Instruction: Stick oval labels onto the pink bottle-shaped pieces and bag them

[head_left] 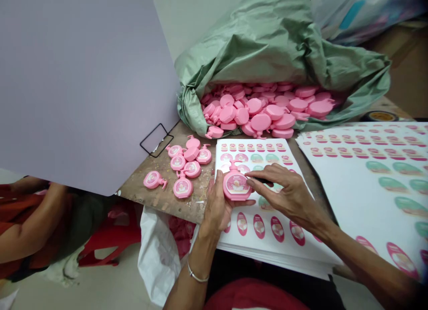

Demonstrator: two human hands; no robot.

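Note:
My left hand grips a pink bottle-shaped plastic piece that bears a round sticker, holding it over a sticker sheet. My right hand lies across the sheet with its fingertips pressed on the piece's right edge; a thin dark tool seems pinched in its fingers. To the left, several labelled pink pieces lie on the worn wooden table.
A green sack full of plain pink pieces lies open behind the sheet. More sticker sheets spread at right. A grey board leans at left. Another person's arm shows at lower left, near a red stool.

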